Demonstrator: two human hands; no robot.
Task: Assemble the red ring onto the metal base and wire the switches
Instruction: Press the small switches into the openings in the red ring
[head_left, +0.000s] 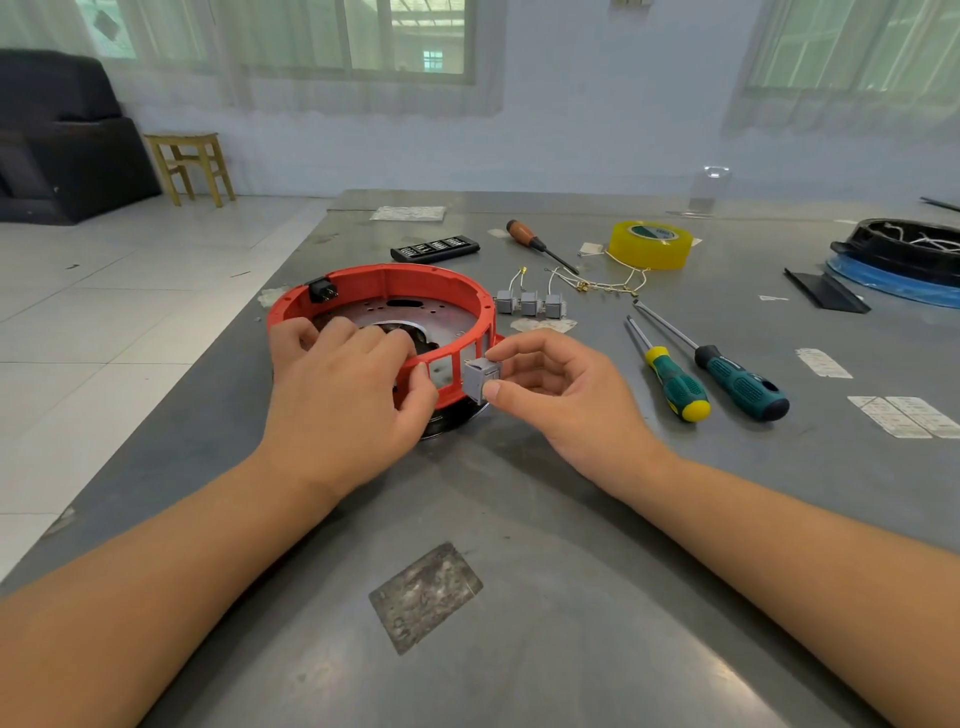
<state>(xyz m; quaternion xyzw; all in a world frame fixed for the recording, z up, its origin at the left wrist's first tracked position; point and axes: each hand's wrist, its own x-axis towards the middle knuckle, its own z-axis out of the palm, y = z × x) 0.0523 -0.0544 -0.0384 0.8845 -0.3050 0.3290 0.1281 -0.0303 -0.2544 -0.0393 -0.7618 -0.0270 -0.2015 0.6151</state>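
**Switch held at ring's side opening**

Red ring (384, 283) seated on metal base (395, 317), left of centre on grey table (545, 545). Left hand (337, 395) curled over near rim, thumb on outer wall, gripping. Right hand (561, 389) pinching grey switch (480, 379) between thumb and forefinger, just beside a rectangular slot. Three more switches (530, 303) with wires behind ring. Two green-handled screwdrivers (717, 379) to the right.

No text can be read anywhere. Print is seen on the green and white core label of the yellow tape roll (651, 243) and on the white paper stickers (903, 415) stuck to the grey metal worktop (571, 519), but it is too blurred to be made out.
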